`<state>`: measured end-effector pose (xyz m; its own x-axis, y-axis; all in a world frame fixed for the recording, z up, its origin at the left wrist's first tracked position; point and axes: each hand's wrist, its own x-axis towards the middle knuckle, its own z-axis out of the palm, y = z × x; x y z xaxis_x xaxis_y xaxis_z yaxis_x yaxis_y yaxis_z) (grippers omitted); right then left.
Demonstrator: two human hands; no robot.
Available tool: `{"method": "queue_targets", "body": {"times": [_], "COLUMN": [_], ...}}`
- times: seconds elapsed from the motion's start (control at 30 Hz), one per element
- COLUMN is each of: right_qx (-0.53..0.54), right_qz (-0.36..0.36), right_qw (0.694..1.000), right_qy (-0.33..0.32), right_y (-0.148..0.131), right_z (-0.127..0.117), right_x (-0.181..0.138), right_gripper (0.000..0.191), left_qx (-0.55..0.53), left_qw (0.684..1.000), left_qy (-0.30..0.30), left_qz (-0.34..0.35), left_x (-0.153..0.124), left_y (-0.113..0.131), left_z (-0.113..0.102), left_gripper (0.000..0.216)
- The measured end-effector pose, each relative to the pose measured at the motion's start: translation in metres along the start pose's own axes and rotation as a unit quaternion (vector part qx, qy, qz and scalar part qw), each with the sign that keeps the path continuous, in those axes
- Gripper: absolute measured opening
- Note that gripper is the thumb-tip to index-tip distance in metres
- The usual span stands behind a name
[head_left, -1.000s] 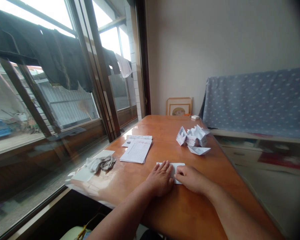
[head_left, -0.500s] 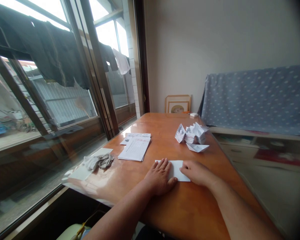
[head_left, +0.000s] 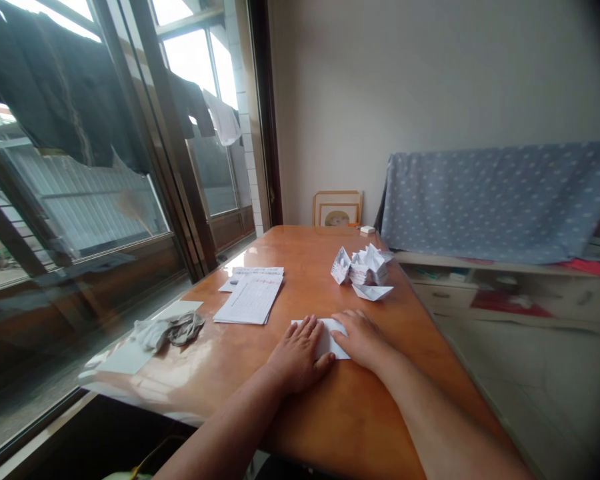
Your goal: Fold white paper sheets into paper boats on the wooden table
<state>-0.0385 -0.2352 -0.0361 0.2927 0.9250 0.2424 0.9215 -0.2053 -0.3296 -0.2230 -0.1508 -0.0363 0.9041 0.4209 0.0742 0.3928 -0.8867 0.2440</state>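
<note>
A white sheet of paper (head_left: 329, 339) lies flat on the orange-brown wooden table (head_left: 300, 267). My left hand (head_left: 297, 355) rests palm down on its left part, fingers stretched out. My right hand (head_left: 361, 339) lies flat on its right part, fingers extended and pressing the paper. Both hands almost touch over the sheet, so only a strip of it shows between them. Neither hand grips anything.
A pile of folded paper boats (head_left: 364, 270) sits beyond the hands. Printed sheets (head_left: 250, 299) lie to the left, with a crumpled grey cloth (head_left: 169, 329) near the window. A small white block (head_left: 367, 229) and a framed picture (head_left: 337, 209) are at the far end. A blue-covered sofa (head_left: 495, 200) stands on the right.
My right hand has slid left over the paper, covering more of it, and now lies flat close to my left hand. The view has shifted right.
</note>
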Motion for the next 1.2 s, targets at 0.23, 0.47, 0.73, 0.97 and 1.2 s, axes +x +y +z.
{"method": "queue_targets", "body": {"times": [0.23,0.47,0.73,0.97,1.2], "right_qx": [0.022,0.012,0.027,0.103,0.206], "right_qz": [0.017,0.038,0.056,0.068,0.103], "right_qw": [0.999,0.999,0.998,0.992,0.972], "right_qy": [0.021,0.024,0.011,0.02,0.038], "right_y": [0.0,0.0,0.0,0.004,0.011], "right_z": [-0.001,-0.001,-0.002,0.002,0.008], "right_x": [0.001,-0.001,0.0,0.001,0.008], "right_gripper": [0.039,0.039,0.037,0.03,0.031], "left_qx": [-0.009,-0.013,-0.001,0.01,-0.003], "left_qw": [1.0,0.999,0.998,0.993,0.985], "left_qy": [0.019,0.026,0.059,0.098,0.143], "left_qz": [0.01,0.021,0.03,0.058,0.094], "left_x": [-0.002,-0.003,-0.002,-0.003,-0.001], "left_y": [0.002,0.002,0.0,-0.002,-0.001], "left_z": [-0.004,-0.004,-0.002,-0.005,-0.008], "left_gripper": [0.075,0.079,0.071,0.057,0.061]}}
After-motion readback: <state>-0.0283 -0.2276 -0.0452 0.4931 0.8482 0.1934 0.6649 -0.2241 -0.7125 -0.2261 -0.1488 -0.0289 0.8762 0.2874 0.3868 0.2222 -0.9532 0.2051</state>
